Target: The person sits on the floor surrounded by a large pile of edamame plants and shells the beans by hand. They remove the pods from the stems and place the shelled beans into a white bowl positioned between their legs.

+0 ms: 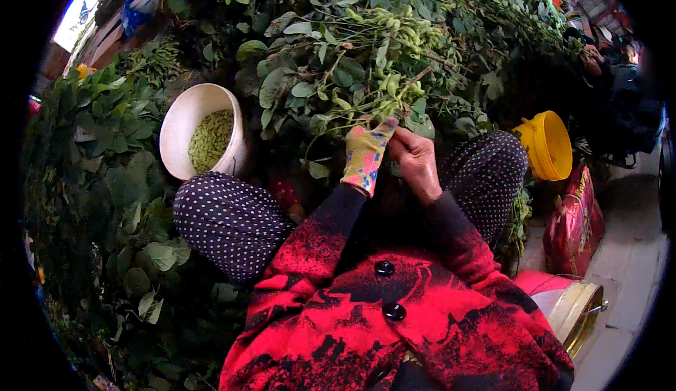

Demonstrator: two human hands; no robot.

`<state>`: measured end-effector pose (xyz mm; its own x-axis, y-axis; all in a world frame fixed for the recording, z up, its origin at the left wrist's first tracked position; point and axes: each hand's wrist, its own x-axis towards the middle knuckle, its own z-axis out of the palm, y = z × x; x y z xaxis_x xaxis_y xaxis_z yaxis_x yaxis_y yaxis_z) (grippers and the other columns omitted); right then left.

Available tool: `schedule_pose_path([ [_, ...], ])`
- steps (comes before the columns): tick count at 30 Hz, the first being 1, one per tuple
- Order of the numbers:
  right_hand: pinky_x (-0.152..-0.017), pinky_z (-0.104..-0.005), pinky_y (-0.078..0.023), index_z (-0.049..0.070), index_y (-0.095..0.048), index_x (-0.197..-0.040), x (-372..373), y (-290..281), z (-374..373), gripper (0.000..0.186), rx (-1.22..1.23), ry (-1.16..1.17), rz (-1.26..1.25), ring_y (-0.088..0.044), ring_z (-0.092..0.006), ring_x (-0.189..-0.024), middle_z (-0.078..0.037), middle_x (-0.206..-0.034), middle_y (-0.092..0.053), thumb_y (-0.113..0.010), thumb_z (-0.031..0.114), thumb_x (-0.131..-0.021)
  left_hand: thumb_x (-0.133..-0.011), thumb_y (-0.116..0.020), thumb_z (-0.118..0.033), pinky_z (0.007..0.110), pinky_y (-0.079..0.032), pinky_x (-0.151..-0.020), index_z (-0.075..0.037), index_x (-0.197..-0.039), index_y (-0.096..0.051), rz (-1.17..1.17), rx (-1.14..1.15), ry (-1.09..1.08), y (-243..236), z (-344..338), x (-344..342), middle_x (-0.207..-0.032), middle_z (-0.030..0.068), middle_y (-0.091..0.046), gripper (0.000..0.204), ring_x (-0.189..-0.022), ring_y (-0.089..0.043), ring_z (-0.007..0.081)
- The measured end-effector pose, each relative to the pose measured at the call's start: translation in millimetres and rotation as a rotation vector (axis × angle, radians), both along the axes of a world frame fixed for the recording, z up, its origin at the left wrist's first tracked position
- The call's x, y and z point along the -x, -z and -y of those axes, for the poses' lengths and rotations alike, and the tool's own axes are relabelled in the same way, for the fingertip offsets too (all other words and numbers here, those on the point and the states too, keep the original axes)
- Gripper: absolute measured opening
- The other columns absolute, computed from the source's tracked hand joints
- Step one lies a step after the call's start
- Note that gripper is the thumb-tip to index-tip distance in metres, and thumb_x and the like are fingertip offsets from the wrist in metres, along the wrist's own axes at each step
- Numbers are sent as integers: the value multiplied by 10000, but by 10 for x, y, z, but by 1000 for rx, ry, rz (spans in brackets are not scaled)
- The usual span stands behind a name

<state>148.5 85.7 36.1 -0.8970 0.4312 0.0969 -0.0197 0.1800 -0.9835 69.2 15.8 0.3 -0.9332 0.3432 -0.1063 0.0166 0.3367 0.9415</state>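
Head view: fingers of both the gloved left hand (366, 153) and bare right hand (415, 162) pinch the bean stalk (384, 98).

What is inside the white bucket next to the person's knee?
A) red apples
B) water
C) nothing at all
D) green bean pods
D: the white bucket holds a pile of pale green pods, like those on the leafy stalks that both hands are working at.

Red-and-black coat (394, 320), polka-dot trousers (225, 222), white bucket (184, 113), yellow bucket (549, 144).
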Motion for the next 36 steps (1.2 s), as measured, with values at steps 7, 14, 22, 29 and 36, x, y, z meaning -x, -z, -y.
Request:
schedule_pose_path([
  [7, -561, -177, -365, -30, -573, -914, 37, -2, -54, 178, 168, 46, 0, -434, -42, -619, 36, -691, -524, -454, 1, -785, -725, -640, -213, 266, -428, -574, 23, -862, -563, -51, -267, -20, -124, 47, -40, -742, 76, -599, 283, -638, -531, 130],
  [14, -420, -166, -291, 4, -589, -909, 60, 88, -169, 152, 194, 60, 58, -390, -18, -475, 47, -602, -499, -507, 50, -789, -746, -572, -82, 246, -375, -365, -36, -851, -573, 485, -646, -54, -104, 39, -36, -633, 21, -558, 115, -445, -484, 113],
  [22, -473, -163, -305, 2, -565, -1017, 257, 240, -389, 246, -114, 82, -35, -376, -20, -529, 68, -642, -475, -512, 35, -778, -807, -511, -175, 245, -409, -390, -46, -944, -535, 816, -707, 73, -57, 276, -53, -700, 25, -548, 190, -519, -537, 143],
  [29, -433, -152, -266, 17, -574, -981, 155, 174, -333, 210, 48, 122, 53, -358, -13, -498, 59, -620, -469, -488, 57, -794, -844, -460, -246, 230, -368, -392, -25, -949, -517, 864, -948, 190, -41, 312, -103, -683, 32, -539, 251, -519, -511, 135],
  [36, -485, -168, -320, -32, -567, -805, -179, 49, -179, 123, 70, 139, 47, -392, -19, -547, 56, -609, -473, -501, 70, -789, -807, -533, -261, 219, -353, -450, -79, -859, -583, 746, -816, 94, -99, 230, -172, -637, -23, -525, 196, -529, -477, 84],
])
